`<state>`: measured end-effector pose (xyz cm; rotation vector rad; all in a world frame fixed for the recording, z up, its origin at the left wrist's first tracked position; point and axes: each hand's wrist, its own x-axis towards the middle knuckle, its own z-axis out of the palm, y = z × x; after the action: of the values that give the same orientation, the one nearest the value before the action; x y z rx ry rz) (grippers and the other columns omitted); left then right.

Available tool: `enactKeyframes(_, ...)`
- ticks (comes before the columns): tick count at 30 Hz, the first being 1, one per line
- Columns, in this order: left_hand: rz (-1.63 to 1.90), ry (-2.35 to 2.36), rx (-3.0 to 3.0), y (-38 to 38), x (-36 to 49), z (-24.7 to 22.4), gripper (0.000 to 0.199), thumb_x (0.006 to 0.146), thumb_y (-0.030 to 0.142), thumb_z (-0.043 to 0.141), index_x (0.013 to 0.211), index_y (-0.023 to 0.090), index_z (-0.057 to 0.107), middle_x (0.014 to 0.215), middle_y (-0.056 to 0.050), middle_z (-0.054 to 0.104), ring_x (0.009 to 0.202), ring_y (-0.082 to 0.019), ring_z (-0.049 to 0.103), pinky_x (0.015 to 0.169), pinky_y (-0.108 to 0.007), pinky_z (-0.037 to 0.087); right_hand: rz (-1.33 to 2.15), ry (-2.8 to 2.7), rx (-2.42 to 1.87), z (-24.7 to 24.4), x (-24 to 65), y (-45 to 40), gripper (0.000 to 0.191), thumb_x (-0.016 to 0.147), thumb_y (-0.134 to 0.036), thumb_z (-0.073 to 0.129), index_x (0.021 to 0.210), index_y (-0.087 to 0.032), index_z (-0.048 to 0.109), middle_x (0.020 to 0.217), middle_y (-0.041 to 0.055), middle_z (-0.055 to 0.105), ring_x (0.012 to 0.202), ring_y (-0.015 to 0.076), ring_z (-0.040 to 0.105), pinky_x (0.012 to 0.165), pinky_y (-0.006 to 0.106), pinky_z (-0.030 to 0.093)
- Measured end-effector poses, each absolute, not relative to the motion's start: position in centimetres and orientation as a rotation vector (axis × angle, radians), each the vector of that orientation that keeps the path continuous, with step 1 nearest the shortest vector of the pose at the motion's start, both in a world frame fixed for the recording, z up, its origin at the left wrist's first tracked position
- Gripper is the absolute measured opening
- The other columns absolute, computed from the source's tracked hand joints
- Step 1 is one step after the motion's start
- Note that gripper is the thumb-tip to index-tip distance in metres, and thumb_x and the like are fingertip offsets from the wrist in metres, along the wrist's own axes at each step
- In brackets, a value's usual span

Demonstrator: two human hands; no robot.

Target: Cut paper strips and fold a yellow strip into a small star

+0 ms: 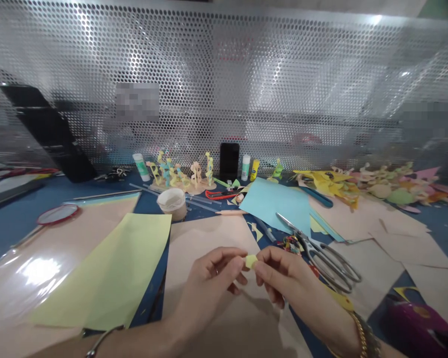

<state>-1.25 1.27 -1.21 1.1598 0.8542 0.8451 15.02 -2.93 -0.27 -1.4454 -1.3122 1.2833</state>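
Between both hands is a small piece of pale yellow paper [251,261], pinched at its two sides. My left hand [218,273] grips its left edge between thumb and forefinger. On the other side, my right hand [283,273] has thumb and forefinger closed on its right edge. Both hands are just above a pale pink paper sheet [209,238] on the blue table. Large scissors [321,253] lie just right of my right hand, blades pointing away to the left. A light blue sheet [278,201] lies beyond the hands.
Left are a yellow sheet [112,268] and a red-rimmed round glass [58,215]. A white cup [172,203] stands near small paper figures [183,174]. A phone [229,160], glue sticks [245,167] and a perforated metal panel [209,74] are behind. Yellow paper cutouts [328,181] pile up right.
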Motion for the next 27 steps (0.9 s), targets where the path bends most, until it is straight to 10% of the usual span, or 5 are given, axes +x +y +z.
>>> enactKeyframes(27, 0.884, 0.836, 1.236, 1.22, -1.57, -1.68, 0.022, 0.072, 0.023, 0.072, 0.094, 0.023, 0.073, 0.063, 0.002, 0.069, 0.061, -0.012, 0.063, 0.059, -0.020, 0.049, 1.305, -1.316, -1.401, 0.02, 15.04, -3.23, 0.021, 0.082, -0.039, 0.058, 0.078, -0.018, 0.054, 0.064, -0.0045, 0.049, 0.050, 0.0054, 0.043, 0.043, 0.017, 0.037)
